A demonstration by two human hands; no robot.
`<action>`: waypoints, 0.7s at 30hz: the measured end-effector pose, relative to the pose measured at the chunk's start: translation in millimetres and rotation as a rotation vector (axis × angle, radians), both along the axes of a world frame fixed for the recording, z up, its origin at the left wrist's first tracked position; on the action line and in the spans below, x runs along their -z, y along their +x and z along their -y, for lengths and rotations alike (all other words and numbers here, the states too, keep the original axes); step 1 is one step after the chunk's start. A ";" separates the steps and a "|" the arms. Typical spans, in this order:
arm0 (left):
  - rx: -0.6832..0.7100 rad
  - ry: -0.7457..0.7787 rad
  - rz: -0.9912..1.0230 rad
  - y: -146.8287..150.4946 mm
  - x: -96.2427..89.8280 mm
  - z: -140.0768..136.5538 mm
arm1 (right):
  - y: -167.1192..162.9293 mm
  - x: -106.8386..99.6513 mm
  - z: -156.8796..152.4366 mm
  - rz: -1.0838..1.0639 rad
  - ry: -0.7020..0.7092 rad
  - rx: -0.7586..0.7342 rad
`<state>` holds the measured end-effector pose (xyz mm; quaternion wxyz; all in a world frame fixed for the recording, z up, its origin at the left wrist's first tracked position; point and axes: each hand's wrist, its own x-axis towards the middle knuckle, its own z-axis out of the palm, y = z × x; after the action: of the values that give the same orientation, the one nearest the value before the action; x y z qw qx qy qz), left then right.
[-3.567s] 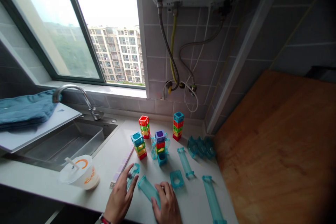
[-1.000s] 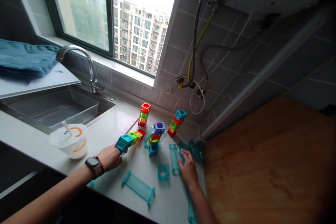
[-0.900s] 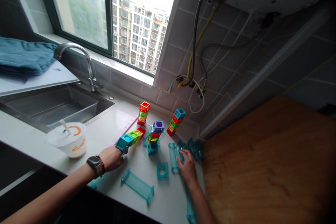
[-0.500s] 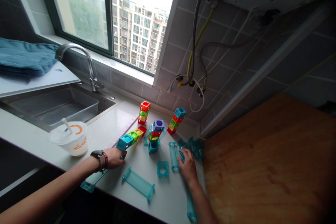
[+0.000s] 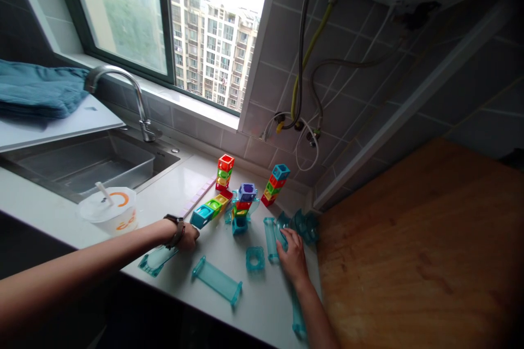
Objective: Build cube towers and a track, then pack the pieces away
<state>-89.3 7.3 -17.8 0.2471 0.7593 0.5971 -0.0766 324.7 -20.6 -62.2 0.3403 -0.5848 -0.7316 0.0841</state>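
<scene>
The left arm enters low at the left edge and reaches across the white counter [image 5: 257, 311], a dark-banded wristwatch [image 5: 178, 232] at the wrist. The left hand [image 5: 189, 236] is turned back upward, fingers curled under. Its fingertips are concealed; whether it pinches anything cannot be told. It sits just beside the teal end of a tilted row of teal, green, yellow and red plastic cubes [image 5: 213, 208]. A translucent teal plastic frame piece [image 5: 150, 269] emerges below the wrist, partly covered by the forearm; its far end is not visible.

The right arm rises from the bottom edge. The right hand [image 5: 293, 257] has its fingers bent over a translucent teal curved plastic piece [image 5: 282, 221]; grip or mere contact cannot be determined. The forearm partly covers a long translucent teal plastic strip [image 5: 298, 317]. The left forearm hides the base of a white lidded plastic cup [image 5: 107, 208].
</scene>
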 end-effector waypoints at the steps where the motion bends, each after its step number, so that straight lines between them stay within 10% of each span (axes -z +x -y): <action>1: 0.013 -0.059 -0.030 0.8 -2.0 -1.2 | 0.2 0.2 0.0 0.002 -0.002 -0.001; 7: 0.080 -0.236 -0.157 7.9 -19.0 4.6 | -0.6 1.2 1.0 0.007 -0.002 0.005; 15: 0.163 -0.033 0.029 -1.6 -77.8 16.2 | 0.7 5.2 2.9 -0.013 0.018 -0.008; 21: 0.082 0.149 -0.024 -8.5 -114.7 -33.3 | 0.2 8.8 2.4 -0.052 0.021 -0.007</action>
<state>-97.8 40.5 96.9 0.1793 0.7985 0.5724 -0.0512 324.9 -23.0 -71.0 0.3651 -0.5763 -0.7252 0.0929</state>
